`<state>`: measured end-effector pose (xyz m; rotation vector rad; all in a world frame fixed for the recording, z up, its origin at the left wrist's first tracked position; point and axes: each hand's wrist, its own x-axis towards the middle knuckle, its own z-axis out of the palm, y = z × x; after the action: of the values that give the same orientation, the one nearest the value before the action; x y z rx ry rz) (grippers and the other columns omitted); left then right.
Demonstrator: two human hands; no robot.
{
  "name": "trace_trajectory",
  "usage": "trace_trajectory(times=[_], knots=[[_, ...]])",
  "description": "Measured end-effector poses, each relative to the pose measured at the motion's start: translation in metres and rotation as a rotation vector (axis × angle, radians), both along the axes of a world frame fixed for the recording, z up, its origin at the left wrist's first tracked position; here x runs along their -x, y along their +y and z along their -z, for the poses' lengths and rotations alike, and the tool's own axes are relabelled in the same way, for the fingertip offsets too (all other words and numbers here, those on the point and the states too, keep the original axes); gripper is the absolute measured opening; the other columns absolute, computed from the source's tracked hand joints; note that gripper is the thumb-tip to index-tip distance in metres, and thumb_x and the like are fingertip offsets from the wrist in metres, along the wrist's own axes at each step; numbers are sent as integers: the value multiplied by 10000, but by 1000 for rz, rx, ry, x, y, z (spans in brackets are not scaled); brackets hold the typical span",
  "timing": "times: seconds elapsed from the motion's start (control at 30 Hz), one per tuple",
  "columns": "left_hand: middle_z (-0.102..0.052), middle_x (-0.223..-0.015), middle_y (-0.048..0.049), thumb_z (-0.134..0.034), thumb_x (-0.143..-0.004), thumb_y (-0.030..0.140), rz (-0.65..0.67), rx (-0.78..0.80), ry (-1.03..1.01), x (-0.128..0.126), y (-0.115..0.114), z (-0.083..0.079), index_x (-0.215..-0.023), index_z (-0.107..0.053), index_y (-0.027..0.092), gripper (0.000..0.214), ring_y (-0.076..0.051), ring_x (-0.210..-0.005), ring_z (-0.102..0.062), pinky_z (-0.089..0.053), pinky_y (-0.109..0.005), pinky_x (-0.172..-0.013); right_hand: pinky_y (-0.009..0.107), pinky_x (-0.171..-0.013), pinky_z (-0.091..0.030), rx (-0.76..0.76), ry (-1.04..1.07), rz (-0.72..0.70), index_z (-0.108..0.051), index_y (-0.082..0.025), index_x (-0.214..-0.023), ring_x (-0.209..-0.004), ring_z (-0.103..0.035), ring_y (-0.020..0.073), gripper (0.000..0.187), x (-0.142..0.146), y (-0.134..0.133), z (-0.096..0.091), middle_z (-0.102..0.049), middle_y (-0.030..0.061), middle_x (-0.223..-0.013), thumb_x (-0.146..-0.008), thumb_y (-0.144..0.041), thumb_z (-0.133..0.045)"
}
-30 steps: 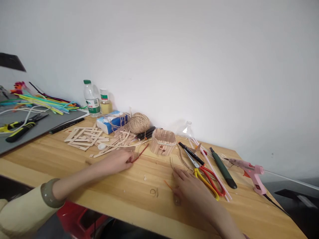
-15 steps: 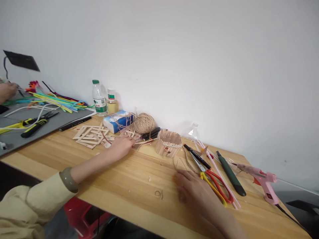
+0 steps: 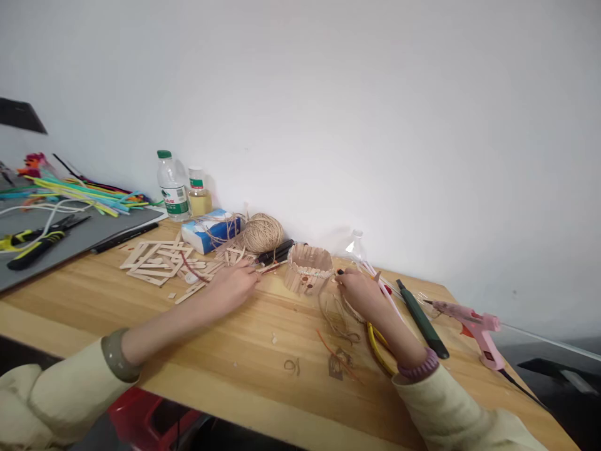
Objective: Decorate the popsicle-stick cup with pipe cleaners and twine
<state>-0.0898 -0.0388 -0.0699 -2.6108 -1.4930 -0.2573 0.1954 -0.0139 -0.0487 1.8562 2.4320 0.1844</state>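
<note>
My left hand (image 3: 233, 287) rests on the pile of wooden craft sticks (image 3: 153, 260), its fingers curled together. Whatever is under those fingers is hidden; a thin stick shows just beyond the fingertips. Right of it stands a small round basket (image 3: 308, 270) made of upright sticks, with a braided band and brown dots. My right hand (image 3: 361, 292) is beside the basket, fingers closed at the end of a black marker (image 3: 340, 272), most of which the hand covers. Scissors with yellow and red handles (image 3: 379, 351) lie partly hidden beneath that wrist. Loose twine (image 3: 339, 326) lies in front.
A twine ball (image 3: 263, 233), a tissue pack (image 3: 211, 230) and two bottles (image 3: 173, 191) stand along the wall. To the right are a green cutter (image 3: 422, 319) and a pink glue gun (image 3: 474, 326) with its cord. Pliers (image 3: 37, 247) and pipe cleaners (image 3: 94, 194) lie left.
My right hand has moved forward from the table's front to the marker beside the basket, uncovering an orange strand and twine. My left hand stays by the sticks. The view has shifted slightly right.
</note>
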Motion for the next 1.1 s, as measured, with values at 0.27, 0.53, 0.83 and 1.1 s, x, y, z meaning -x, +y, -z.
trace_trajectory(times=[0.27,0.53,0.83,1.1], knots=[[-689,-900,-89,-442,-867,139,26,-16,-30,7,-1,6,-876,-672,153,230,-242,-937,-579,-435,-354,-793,395,-803,-504,27,-107,53,-539,-154,-1141,-961,-587,194,302,12,21,29,-569,83,-1147,-882,-311,-536],[-694,-876,-71,-438,-873,173,64,-43,-106,5,1,9,-855,-669,165,232,-231,-919,-575,-429,-341,-785,395,-805,-501,-15,56,75,-553,-151,-1113,-952,-591,188,283,7,10,25,-582,73,-1120,-881,-312,-539],[-704,-888,-56,-438,-868,175,131,-24,-304,-11,2,-9,-879,-672,181,234,-206,-861,-604,-436,-322,-768,305,-692,-487,-2,724,22,-647,-176,-971,-785,-637,194,242,1,-36,-7,-707,55,-871,-866,-293,-463],[-706,-910,-39,-559,-783,162,157,405,-915,-62,-13,-20,-913,-665,175,169,-161,-813,-628,-469,-253,-706,263,-607,-450,178,1151,-176,-547,-192,-1078,-687,-594,149,315,27,-52,2,-658,11,-750,-803,-343,-523]])
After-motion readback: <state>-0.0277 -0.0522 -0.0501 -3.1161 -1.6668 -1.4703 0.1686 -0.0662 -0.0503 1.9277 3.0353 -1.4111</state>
